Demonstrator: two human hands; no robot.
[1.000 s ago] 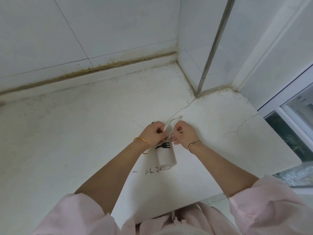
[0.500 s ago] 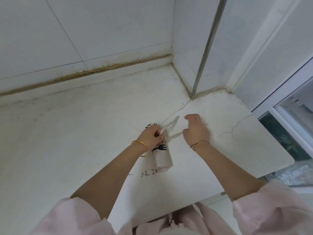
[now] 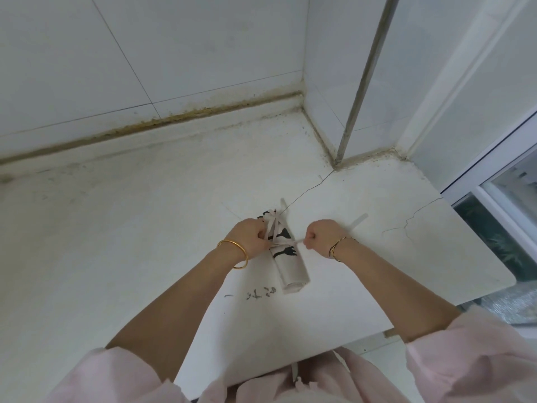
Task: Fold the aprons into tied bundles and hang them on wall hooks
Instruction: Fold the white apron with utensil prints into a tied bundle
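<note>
White stone-looking counter (image 3: 116,228) fills most of the view, grubby along the wall joint at about 11 o'clock, with some scribbled marks (image 3: 261,293) near the middle. Going left to right: the left hand (image 3: 251,238), gold bangle (image 3: 236,254) on the wrist, is curled tight against the left side of the rolled apron (image 3: 290,263), pinching the strap wraps where they cross. The roll lies flat on the counter just past centre, pointing roughly from 11 to 5 o'clock, pale cloth with a black fork-type print showing. Thin strap (image 3: 290,242) runs taut from the roll straight into the right hand (image 3: 322,235), which is closed in a fist around it, thin bracelet (image 3: 338,248) on that wrist. The loose strap tail (image 3: 359,220) sticks out past the fist toward 2 o'clock. Over at 3 o'clock there's a window frame (image 3: 494,175), and a crack (image 3: 406,222) runs through the counter.

Handling-wise, this looks like a light, soft bundle that'll squash and unroll if the pinch lets go, so the left hand probably needs to hold the crossing while the right cinches. The strap looks thin and smooth-ish, so the knot may slip unless pulled snug. For hanging, the tied strap or a loop of it seems the sensible place to grab, not the roll body. No hooks in sight from here.
</note>
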